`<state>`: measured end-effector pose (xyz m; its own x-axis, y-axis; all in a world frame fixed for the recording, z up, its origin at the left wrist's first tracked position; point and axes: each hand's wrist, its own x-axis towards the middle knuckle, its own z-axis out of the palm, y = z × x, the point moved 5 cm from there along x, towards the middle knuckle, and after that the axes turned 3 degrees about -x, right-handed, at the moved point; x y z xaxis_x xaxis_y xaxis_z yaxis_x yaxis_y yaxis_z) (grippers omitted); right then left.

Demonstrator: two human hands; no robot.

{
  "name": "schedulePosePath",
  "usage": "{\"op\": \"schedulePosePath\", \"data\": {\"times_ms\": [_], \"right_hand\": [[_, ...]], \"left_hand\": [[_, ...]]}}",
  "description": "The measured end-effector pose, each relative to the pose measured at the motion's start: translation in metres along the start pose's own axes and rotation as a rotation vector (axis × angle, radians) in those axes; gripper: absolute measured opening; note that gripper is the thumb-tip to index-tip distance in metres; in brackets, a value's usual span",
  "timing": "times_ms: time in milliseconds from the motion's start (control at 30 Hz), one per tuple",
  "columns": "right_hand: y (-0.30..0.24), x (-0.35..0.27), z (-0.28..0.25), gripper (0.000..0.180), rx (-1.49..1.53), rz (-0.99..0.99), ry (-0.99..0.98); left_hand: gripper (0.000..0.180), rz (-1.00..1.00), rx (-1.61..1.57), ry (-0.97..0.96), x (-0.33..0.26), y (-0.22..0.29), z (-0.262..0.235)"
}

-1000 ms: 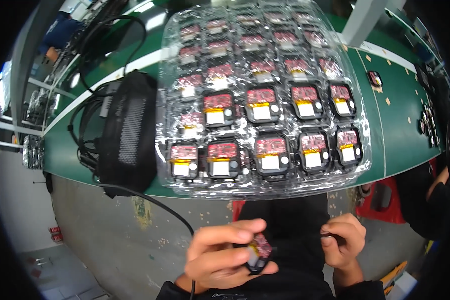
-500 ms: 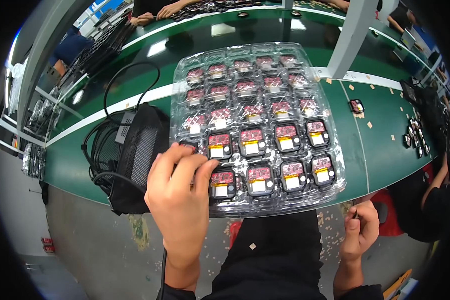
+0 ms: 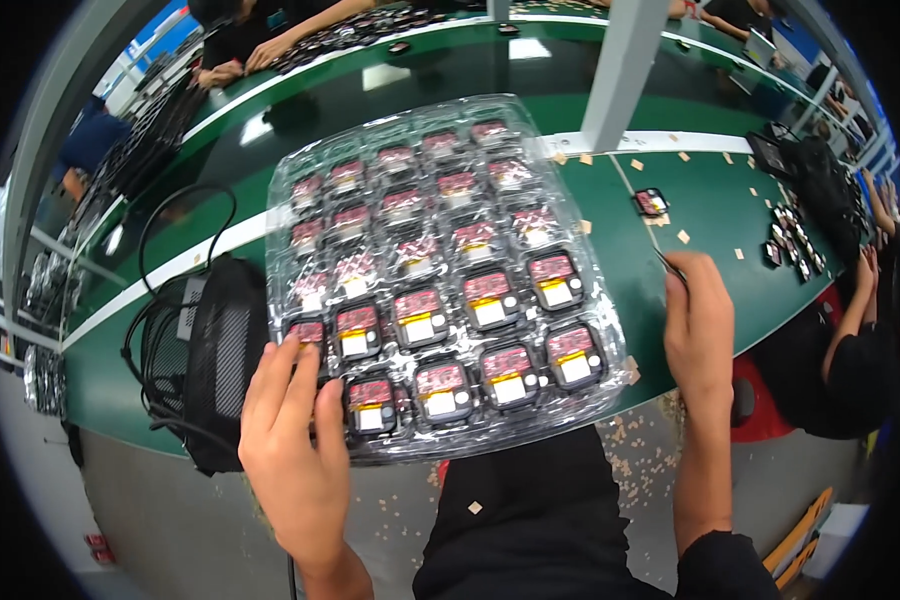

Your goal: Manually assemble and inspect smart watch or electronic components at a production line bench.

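A clear plastic blister tray [image 3: 470, 425] lies on the green bench, its pockets filled with rows of small black square cases. Each case [image 3: 419, 313] shows a red circuit board, a yellow strip and a white patch; the far rows look covered by a clear sheet. My left hand [image 3: 295, 450] rests at the tray's near left corner, fingers apart, fingertips on a case [image 3: 308, 332] in the left column. What lies beneath the palm is hidden. Right of the tray, my right hand [image 3: 698, 315] is closed round a thin pointed tool [image 3: 662, 260], mostly hidden by the fingers.
Left of the tray sits a black mesh bag [image 3: 232, 350] with cables. A single case [image 3: 651, 202] and a pile of small dark parts [image 3: 792, 243] are on the right bench, among scattered tan squares. A grey post [image 3: 622, 80] rises behind. Other people work across and at right.
My right hand has risen from below the bench edge to beside the tray, tool tip now showing. My view has shifted, so the tray sits further left. The left hand stays at its corner.
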<state>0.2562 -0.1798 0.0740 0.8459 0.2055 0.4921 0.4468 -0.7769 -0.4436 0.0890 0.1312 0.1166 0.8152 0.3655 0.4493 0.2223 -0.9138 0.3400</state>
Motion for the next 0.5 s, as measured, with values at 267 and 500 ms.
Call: {"op": "schedulePosePath", "data": {"times_ms": [267, 500], "right_hand": [[0.026, 0.026, 0.025, 0.05, -0.29, 0.128, -0.122], [0.029, 0.022, 0.018, 0.039, -0.257, 0.195, -0.195]], "left_hand": [[0.031, 0.044, 0.119, -0.08, -0.002, 0.007, 0.008], [0.036, -0.046, -0.05, -0.037, -0.004, -0.004, 0.005]]}}
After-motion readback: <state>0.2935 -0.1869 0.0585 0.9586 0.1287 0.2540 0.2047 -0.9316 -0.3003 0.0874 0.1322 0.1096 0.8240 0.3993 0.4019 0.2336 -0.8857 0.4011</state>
